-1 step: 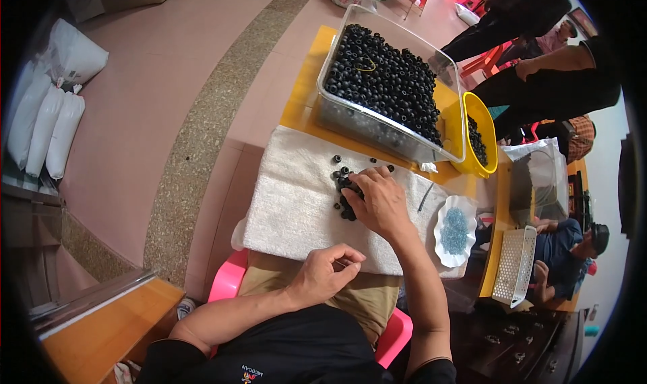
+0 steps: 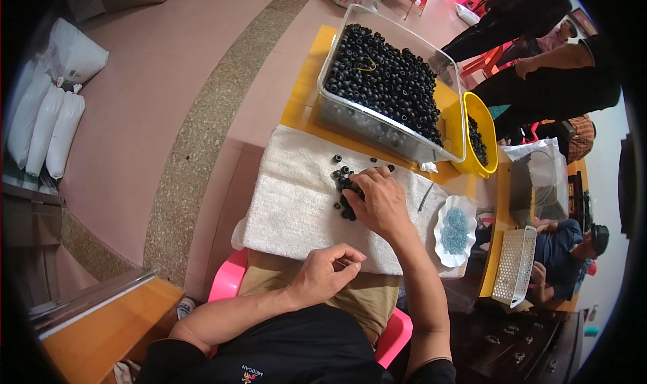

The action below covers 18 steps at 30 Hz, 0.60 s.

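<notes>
Small black ring-shaped pieces (image 2: 346,213) lie in a loose cluster on a white towel (image 2: 283,229), with a few strays around it. My right hand (image 2: 379,198) is over the cluster, its fingers curled down among the pieces; the fingertips are partly hidden. Nearer to me, my left hand (image 2: 325,273) rests at the towel's front edge. Its fingers bend toward the thumb in a loose closed shape, and whatever they may hold is too small to make out. To the right of my right hand lies a thin dark strip (image 2: 425,197).
A clear plastic bin (image 2: 384,124) full of black pieces stands beyond the towel. Beside it is a yellow bucket (image 2: 490,158) with more. A white scalloped dish (image 2: 455,258) holds pale blue bits. A white basket (image 2: 513,266) and several people are at right; white sacks (image 2: 64,134) stand left.
</notes>
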Tool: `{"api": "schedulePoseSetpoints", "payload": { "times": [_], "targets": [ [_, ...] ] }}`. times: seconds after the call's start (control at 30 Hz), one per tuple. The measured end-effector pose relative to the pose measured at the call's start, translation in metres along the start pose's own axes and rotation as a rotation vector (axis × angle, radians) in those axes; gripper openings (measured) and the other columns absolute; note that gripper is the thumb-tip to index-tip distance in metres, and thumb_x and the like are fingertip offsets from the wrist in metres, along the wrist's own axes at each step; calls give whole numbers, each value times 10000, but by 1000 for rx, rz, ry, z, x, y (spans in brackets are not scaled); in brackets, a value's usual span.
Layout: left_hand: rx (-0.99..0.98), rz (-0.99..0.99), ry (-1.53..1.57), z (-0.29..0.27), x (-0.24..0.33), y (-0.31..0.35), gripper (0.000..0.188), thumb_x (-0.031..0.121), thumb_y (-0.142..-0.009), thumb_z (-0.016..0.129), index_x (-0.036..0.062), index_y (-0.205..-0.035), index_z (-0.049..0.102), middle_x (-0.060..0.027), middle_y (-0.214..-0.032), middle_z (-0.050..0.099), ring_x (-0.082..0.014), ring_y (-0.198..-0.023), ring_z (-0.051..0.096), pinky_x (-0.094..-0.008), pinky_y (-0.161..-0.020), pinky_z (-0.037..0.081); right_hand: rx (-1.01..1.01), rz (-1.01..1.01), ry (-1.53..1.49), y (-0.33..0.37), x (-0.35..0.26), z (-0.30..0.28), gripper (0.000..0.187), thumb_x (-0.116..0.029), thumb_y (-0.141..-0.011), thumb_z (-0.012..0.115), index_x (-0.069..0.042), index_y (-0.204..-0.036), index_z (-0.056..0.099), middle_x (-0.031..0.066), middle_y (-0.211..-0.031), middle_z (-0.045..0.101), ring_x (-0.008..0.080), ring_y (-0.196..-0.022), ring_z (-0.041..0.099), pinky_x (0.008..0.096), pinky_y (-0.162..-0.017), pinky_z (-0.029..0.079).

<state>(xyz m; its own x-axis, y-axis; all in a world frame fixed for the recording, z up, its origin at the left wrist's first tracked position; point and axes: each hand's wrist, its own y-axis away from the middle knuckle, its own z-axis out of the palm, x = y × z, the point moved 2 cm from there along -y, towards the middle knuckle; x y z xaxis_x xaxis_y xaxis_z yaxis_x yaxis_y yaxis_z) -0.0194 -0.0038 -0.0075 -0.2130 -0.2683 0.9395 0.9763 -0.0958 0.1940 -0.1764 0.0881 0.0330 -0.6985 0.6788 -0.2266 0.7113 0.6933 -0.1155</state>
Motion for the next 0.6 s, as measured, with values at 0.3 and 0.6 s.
{"api": "schedulePoseSetpoints", "payload": {
  "times": [0.3,0.6],
  "targets": [
    [5,-13,-26,1,2,0,164,96,-905,640,-25,-1013,659,-62,-845,695,-91,-767,651,-256,-701,530,188,-20,-95,-4,-3,-4,188,-139,-805,702,-49,-970,691,97,-975,676,301,-961,594,402,-819,497],
    [3,19,-70,1,1,0,142,88,-912,651,-8,-1016,655,6,-837,648,-24,-749,580,-206,-663,485,27,67,87,-53,-11,17,208,-172,-836,624,-48,-980,709,109,-954,663,301,-950,594,397,-833,499]
  ]
}}
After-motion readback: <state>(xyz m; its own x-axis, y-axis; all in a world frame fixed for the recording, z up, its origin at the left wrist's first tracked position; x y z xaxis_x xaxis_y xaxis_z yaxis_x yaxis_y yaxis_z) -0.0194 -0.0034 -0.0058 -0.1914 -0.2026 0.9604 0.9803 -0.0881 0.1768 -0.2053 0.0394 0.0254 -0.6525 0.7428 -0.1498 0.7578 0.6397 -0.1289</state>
